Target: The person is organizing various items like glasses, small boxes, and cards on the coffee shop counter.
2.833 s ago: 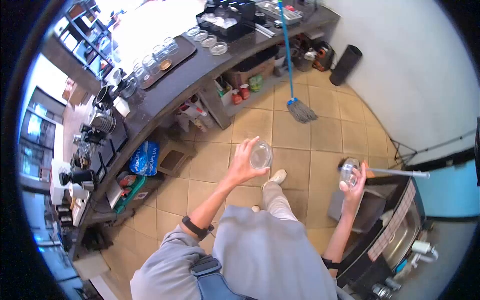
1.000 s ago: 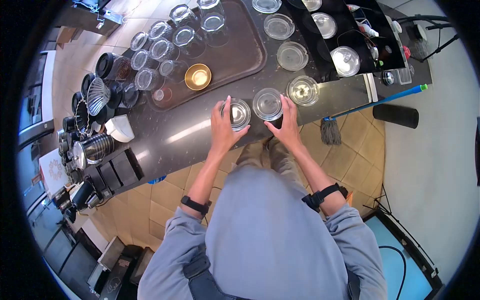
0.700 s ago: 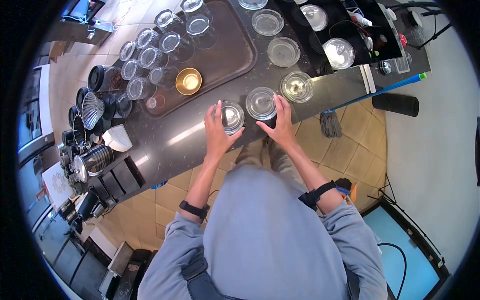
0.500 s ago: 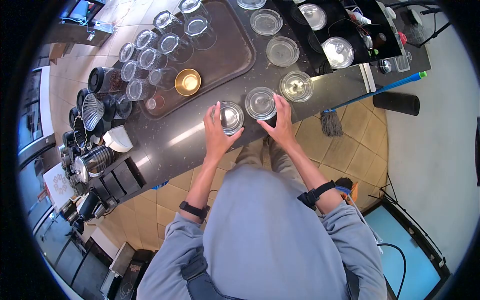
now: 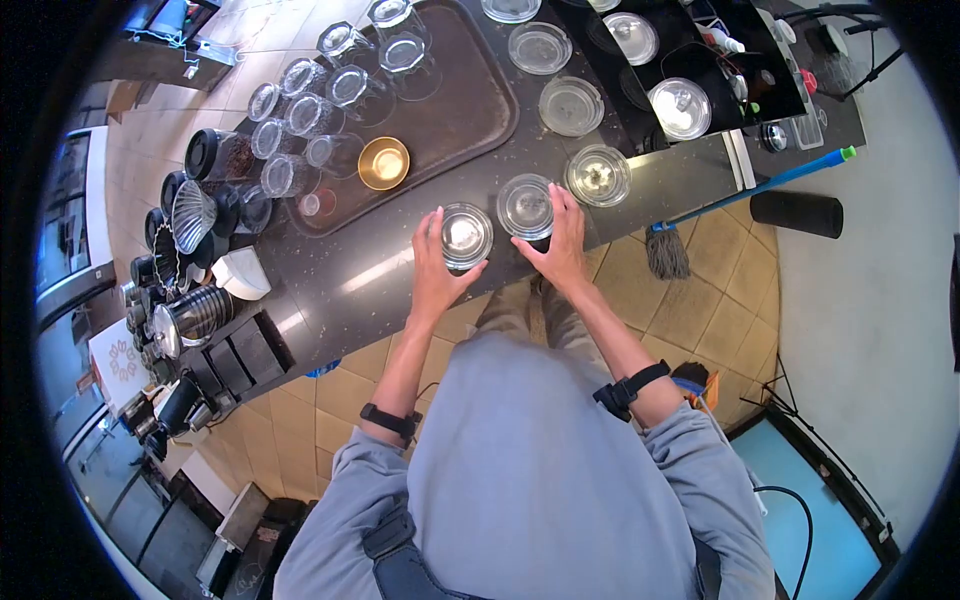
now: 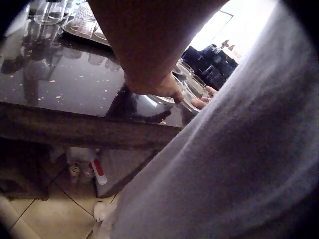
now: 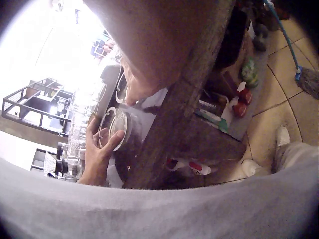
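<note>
On the dark counter (image 5: 345, 280) two clear round glass dishes stand side by side, close in front of the person. The left hand (image 5: 433, 265) holds the left glass dish (image 5: 466, 238), with fingers along its left side and thumb by its near edge; this hold also shows in the right wrist view. Around the right glass dish (image 5: 523, 207) the right hand (image 5: 562, 245) has its fingers on the right side and thumb near the front. In the left wrist view, forearm and sleeve hide much of both dishes.
More round glass dishes (image 5: 598, 176) line the counter to the right. A brown tray (image 5: 465, 125) carries upturned glasses (image 5: 347, 87) and a gold bowl (image 5: 384, 163). A black box (image 5: 740, 50) stands at the back right. A mop (image 5: 668, 252) leans near the counter's right end.
Earlier, both hands held glass vessels in the air over the floor, away from the counter. Now the dishes are at the counter in front of the person. Over the last second the hands barely move.
</note>
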A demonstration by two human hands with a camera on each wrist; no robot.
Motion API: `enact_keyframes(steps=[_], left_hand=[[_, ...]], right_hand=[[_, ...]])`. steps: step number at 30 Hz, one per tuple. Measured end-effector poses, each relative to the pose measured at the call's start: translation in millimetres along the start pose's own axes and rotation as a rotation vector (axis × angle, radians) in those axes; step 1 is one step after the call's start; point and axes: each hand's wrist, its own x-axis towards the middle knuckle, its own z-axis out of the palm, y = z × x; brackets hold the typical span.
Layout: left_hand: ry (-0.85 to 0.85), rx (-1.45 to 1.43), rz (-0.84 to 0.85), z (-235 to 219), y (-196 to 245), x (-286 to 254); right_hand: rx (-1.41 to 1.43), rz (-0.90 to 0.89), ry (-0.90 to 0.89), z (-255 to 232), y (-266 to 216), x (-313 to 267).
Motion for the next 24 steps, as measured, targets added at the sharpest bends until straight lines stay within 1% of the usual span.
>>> enact_keyframes(steps=[6, 11, 19, 21, 24], left_hand=[[0.005, -0.028, 0.006, -3, -2, -1], [-0.002, -0.035, 0.006, -6, -6, -4], [0.010, -0.037, 0.031, -6, -7, -5], [0.013, -0.027, 0.037, -7, -5, -6], [-0.006, -0.017, 0.023, -7, -1, -2]], right_hand=[[0.013, -0.007, -0.018, -1, -1, 0], [0.023, 0.026, -0.025, 1, -6, -1], [0.076, 0.001, 0.021, 1, -4, -3], [0.111, -0.011, 0.039, -3, -3, -6], [0.048, -0.001, 0.069, -19, -3, -17]])
